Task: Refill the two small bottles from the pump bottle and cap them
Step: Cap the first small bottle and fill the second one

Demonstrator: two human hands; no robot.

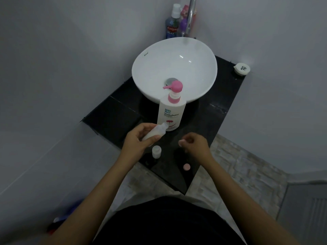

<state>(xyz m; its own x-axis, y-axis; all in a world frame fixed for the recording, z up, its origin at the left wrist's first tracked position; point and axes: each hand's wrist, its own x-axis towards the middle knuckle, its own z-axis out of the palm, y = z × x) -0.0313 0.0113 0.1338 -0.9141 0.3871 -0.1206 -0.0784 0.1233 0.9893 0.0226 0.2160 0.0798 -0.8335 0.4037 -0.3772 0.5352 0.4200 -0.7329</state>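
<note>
Gripping 1 tilted small bottle, left hand nears pump bottle; right hand loosely curled, empty.

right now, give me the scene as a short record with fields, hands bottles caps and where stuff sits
left hand: holds small bottle, tilted, uncapped
right hand: fingers curled, contents unclear
pump bottle: upright on black counter, before the sink
second small bottle: upright on counter, white top
pink cap: loose near counter's front edge
</note>
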